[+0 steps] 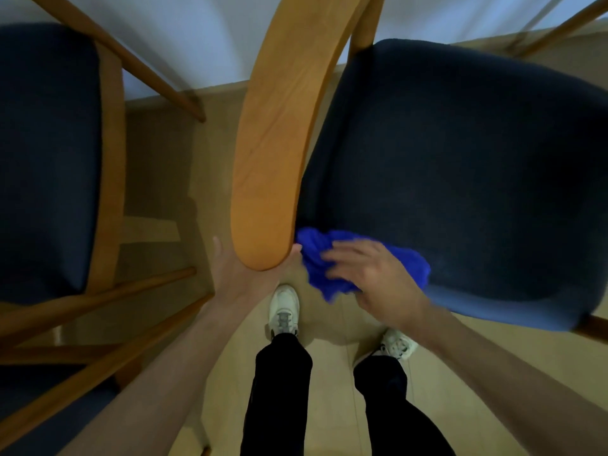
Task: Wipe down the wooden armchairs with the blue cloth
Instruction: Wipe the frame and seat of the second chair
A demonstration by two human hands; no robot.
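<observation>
A wooden armchair with a dark blue seat cushion [460, 179] fills the right half of the view. Its curved wooden armrest [279, 133] runs down the middle. My left hand [237, 271] cups the near tip of that armrest from below, thumb on one side and fingers on the other. The crumpled blue cloth [316, 258] lies on the front left corner of the seat. My right hand [371, 278] lies on top of the cloth with curled fingers gripping it. Part of the cloth hangs over the seat's front edge.
A second armchair with a dark cushion [46, 153] and wooden frame [112, 159] stands at the left. Its legs and rails [98, 307] cross the lower left. My two feet in white shoes [284, 307] stand on the beige floor between the chairs. A white wall is behind.
</observation>
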